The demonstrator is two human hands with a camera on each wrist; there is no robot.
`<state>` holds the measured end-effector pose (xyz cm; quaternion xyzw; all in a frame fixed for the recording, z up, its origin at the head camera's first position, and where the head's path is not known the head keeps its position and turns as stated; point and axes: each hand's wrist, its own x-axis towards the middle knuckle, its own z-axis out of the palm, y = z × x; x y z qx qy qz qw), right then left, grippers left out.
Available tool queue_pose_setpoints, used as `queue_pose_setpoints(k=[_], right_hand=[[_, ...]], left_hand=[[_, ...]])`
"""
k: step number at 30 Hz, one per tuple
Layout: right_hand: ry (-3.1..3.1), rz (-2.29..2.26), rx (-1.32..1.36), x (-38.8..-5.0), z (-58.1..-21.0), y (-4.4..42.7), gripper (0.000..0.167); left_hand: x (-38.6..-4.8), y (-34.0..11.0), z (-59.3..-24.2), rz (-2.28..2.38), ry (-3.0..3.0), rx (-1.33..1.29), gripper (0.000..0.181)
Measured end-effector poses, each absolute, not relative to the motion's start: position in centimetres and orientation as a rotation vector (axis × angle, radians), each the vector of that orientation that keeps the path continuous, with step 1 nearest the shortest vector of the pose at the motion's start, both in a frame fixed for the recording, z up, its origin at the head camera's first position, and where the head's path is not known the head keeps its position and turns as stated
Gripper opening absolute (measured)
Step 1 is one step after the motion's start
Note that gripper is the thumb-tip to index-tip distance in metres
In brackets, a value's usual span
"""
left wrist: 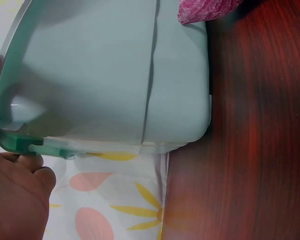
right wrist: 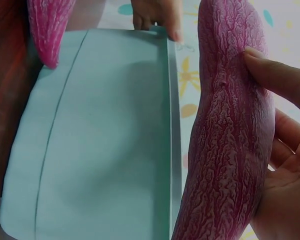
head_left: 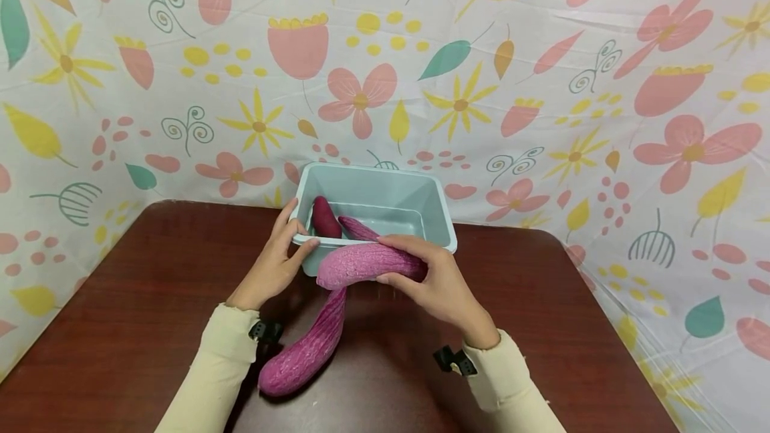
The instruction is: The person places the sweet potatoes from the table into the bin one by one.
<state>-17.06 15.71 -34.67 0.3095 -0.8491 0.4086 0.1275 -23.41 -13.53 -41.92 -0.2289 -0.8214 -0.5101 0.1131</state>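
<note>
A light blue-green plastic bin (head_left: 397,186) stands at the back of the table, and my left hand (head_left: 271,272) grips its rim at the left front corner. In my right hand (head_left: 445,279), between thumb and fingers, I hold a long, wrinkled purple-pink vegetable (head_left: 361,264) just in front of the bin's front rim. The right wrist view shows its ridged skin (right wrist: 230,115) up close. Inside the bin lie a smooth dark red oblong vegetable (head_left: 325,218) and a streaked purple one (head_left: 357,228), partly hidden by the front wall.
Another streaked purple vegetable (head_left: 307,356) lies on the dark wooden table (head_left: 120,326) in front of the bin, its narrow end towards it. A flower-printed cloth (head_left: 361,85) hangs behind and beside the table.
</note>
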Motion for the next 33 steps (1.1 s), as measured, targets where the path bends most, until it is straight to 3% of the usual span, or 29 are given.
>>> queue_pose_setpoints(k=[18,33], right_hand=[[-2.431,1.057,1.039,-18.9,-32.5,15.0,0.052],[-2.475,1.083,0.931,-21.3,-32.6,15.2,0.048]], left_hand=[[-23.5,-13.5,-41.8,-1.509,-2.403,-0.683,0.016],[-23.3,-13.6,-41.9,-1.520,-2.418,-0.668,0.020]])
